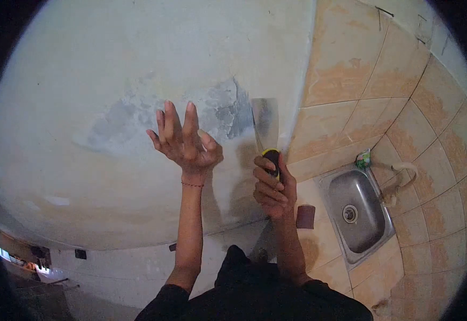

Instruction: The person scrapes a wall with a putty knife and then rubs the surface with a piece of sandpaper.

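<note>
One scraper [266,120] stands just right of frame centre, clasped in the right hand [274,190]; the left hand [190,148] spreads before the grey patch [220,104]. Shallow, even strokes should work best.

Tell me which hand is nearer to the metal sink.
Right. The right hand, holding the scraper, is to the left of the sink in the picture; the left hand is farther left, open in front of the grey wall patch.
</note>
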`<state>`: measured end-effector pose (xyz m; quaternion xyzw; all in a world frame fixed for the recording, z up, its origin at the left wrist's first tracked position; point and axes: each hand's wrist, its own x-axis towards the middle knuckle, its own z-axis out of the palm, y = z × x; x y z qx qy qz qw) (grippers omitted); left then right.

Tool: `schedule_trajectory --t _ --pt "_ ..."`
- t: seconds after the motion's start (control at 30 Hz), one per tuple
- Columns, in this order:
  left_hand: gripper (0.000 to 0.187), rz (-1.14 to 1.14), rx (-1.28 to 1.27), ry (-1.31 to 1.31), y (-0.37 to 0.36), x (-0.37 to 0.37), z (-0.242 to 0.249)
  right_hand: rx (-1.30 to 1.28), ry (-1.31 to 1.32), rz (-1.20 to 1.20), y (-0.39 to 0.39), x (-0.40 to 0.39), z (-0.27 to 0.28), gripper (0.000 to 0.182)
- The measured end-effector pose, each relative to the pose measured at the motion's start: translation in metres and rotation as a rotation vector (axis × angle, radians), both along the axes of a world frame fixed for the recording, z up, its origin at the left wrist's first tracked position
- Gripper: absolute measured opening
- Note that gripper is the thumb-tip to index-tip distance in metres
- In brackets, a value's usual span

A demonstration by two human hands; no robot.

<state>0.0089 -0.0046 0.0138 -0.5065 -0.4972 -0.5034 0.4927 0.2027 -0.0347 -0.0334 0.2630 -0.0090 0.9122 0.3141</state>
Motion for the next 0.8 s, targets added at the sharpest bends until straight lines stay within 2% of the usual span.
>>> schedule_trajectory --t 0.03,0.13,0.33,0.43,0.5,0.57,0.73,0.8 --pt "0.053 -0.001 -0.001 -0.005 0.0 0.0 0.0 0.056 0.074 0.022 0.001 0.0 -0.003 0.039" --pt "0.053 -0.002 0.005 -0.003 0.001 0.0 0.0 0.095 -0.034 -0.061 0.01 0.0 -0.005 0.041" --pt "0.053 -0.012 0.016 -0.007 0.001 0.002 0.003 -0.039 -0.1 -0.221 -0.005 -0.005 0.007 0.044" --pt "0.053 -0.015 0.016 -0.003 0.001 0.002 0.001 -0.067 -0.075 -0.213 -0.01 -0.002 0.018 0.049" --pt "0.052 -0.007 0.009 0.0 0.0 0.001 0.001 -0.08 -0.108 -0.217 -0.015 0.002 0.019 0.029" --pt "0.053 0.018 -0.01 -0.012 -0.001 0.002 0.002 -0.056 -0.142 -0.268 -0.018 0.002 0.023 0.029" --pt "0.053 -0.015 -0.007 -0.009 0.0 -0.002 -0.002 0.026 -0.308 -0.407 -0.025 0.001 0.028 0.046" --pt "0.054 -0.01 -0.014 -0.009 -0.001 -0.003 -0.001 0.025 -0.259 -0.378 -0.022 0.004 0.033 0.046"
